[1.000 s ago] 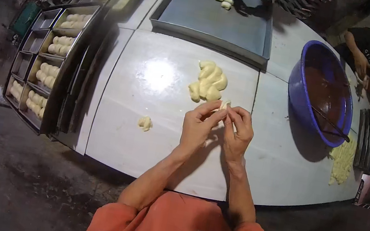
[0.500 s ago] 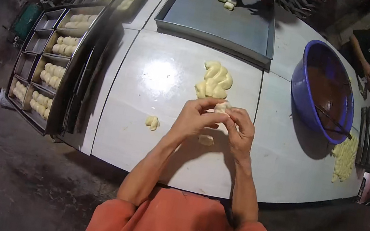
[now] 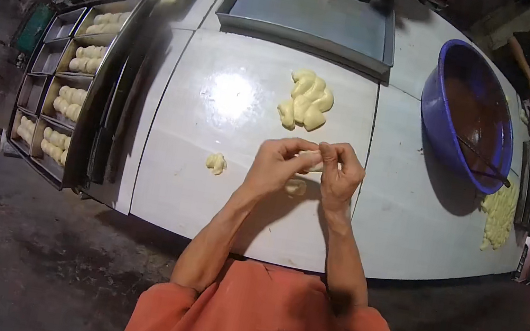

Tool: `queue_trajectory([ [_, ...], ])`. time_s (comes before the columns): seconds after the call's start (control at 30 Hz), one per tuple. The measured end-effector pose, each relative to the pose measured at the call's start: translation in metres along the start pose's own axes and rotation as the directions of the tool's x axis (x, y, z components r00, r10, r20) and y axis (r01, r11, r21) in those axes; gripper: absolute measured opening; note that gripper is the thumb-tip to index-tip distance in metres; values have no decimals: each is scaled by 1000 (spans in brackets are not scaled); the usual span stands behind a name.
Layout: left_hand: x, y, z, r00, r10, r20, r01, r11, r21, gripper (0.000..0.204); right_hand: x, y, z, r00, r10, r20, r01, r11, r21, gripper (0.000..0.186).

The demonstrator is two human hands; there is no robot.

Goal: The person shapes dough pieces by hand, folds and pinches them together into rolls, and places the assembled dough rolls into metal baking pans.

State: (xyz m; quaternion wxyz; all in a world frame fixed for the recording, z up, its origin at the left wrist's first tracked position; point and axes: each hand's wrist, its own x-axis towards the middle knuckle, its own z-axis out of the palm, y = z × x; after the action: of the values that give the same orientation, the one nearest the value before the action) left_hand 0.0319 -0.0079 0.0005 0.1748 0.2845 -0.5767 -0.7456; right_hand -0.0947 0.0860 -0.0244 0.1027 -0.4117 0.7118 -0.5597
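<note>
Left hand (image 3: 273, 165) and right hand (image 3: 343, 177) pinch a small dough piece (image 3: 312, 162) between fingertips, over the white surface (image 3: 193, 111). Dough heap (image 3: 308, 103) just beyond, smaller lump (image 3: 215, 163) left. Purple tub (image 3: 433, 116) right, metal tray (image 3: 304, 18) behind, tins (image 3: 33, 92) with dough rolls (image 3: 69, 102) far left.

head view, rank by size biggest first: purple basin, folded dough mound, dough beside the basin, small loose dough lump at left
Largest to smallest:
1. Purple basin
2. Folded dough mound and dough beside the basin: too alike to rank
3. Small loose dough lump at left
</note>
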Motion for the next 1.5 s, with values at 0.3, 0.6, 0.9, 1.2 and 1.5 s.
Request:
queue_trajectory([
  [0.3, -10, -1, -1, 967, 2, -256, 66, 964, 258, 40, -18, 1, -18, 954, 144, 264, -187, 971, 147, 24],
  [0.6, -11, -30, -28, 926, 143, -350, 20, 907, 422, 37, 14, 8, 2, 889, 418, 189, -361, 892, -273, 41],
  [0.9, 76, -39, -44, 839, 543, 19, -219, 305, 927, 38, 64, 17, 38, 942, 306, 138, -241, 903, -356, 30],
  [1.2, 89, -47, -44, 838, 542, 59, -267, 313, 911, 31, 52, 47, -4, 791, 554, 261, -536, 421, 732, 27],
  [1.5, 83, -43, -31, 822, 569, 3, -308, 440, 844, 43, 66, 53, 12, 779, 548, 304, -598, 795, 101, 22],
])
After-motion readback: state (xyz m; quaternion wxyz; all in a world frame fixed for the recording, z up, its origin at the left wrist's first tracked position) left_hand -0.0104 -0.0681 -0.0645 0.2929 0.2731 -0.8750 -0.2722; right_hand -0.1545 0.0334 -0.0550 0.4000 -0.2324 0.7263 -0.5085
